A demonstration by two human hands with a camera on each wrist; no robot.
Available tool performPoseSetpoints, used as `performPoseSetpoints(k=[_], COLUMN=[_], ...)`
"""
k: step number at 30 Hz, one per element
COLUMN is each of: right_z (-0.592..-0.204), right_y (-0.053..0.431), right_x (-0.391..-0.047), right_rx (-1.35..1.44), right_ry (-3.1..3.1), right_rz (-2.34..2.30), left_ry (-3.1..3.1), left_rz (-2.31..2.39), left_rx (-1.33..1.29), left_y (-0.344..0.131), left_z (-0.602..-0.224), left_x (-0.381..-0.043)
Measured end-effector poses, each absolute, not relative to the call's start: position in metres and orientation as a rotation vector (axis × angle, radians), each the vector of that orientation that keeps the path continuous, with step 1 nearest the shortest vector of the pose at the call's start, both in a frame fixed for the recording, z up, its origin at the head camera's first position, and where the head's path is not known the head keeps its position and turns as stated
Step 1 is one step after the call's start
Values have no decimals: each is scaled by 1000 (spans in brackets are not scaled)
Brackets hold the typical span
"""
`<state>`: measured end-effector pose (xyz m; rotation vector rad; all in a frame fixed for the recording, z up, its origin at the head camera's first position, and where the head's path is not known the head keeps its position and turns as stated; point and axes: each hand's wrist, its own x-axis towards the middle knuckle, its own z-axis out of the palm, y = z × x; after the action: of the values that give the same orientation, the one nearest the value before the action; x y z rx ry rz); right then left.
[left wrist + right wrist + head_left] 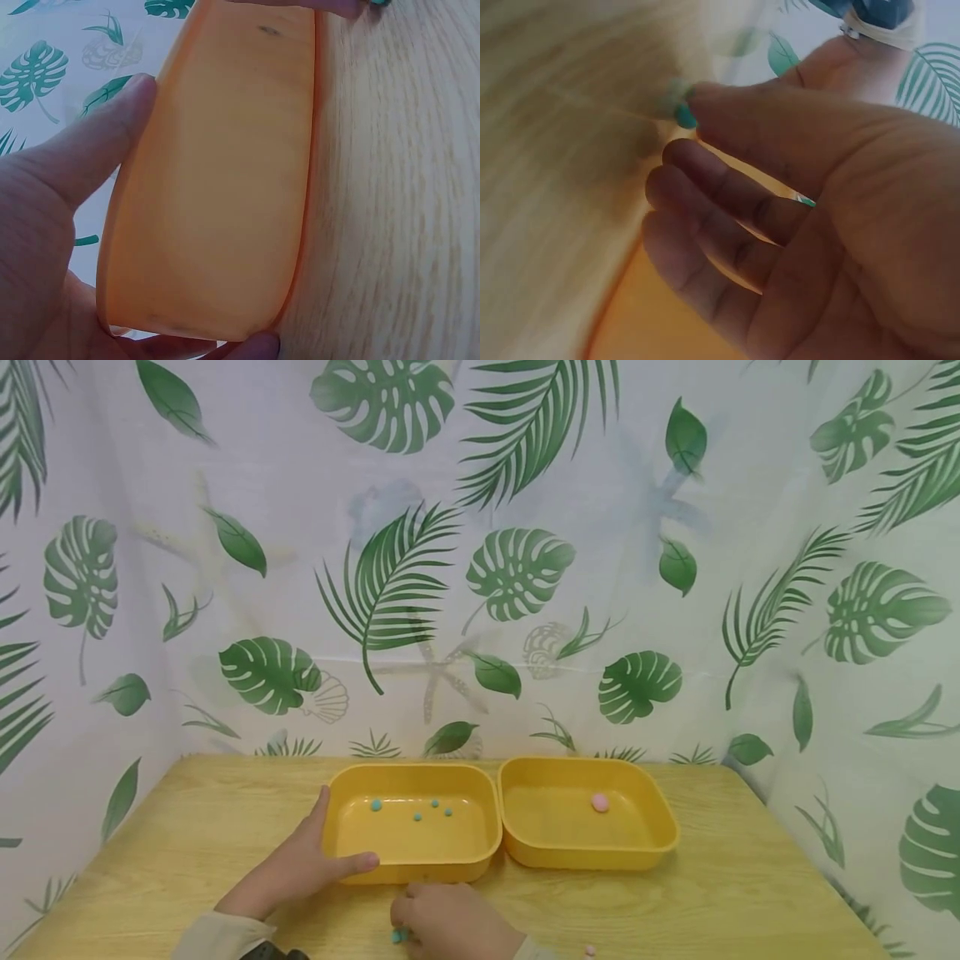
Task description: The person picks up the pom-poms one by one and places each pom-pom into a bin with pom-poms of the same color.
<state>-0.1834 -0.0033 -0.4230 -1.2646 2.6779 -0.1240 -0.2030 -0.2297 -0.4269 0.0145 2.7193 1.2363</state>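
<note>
The left hand (303, 862) grips the left tray (427, 872); whether the right hand (457, 922) pinches the teal beads (397, 936), I cannot tell. A fingertip's nudge could roll them away.

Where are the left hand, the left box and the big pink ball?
Left hand (303, 862): head view, on the back of the hand.
Left box (401, 841): head view, on a bare part of its floor.
Big pink ball (600, 802): head view, on its middle.
</note>
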Motion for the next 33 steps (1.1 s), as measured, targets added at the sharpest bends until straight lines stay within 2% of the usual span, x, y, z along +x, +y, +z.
performPoseSetpoints(k=[17,33], right_z=[-433,-429], right_y=[-4,-1], right_x=[-184,-185], right_rx=[-1305,-1208], right_ry=[2738,2735], right_rz=[-140,-291], left_ry=[2731,2723], left_rz=[1218,1232], left_rx=[4,1], left_y=[-231,-232], left_z=[-429,-432], left_x=[-205,-207])
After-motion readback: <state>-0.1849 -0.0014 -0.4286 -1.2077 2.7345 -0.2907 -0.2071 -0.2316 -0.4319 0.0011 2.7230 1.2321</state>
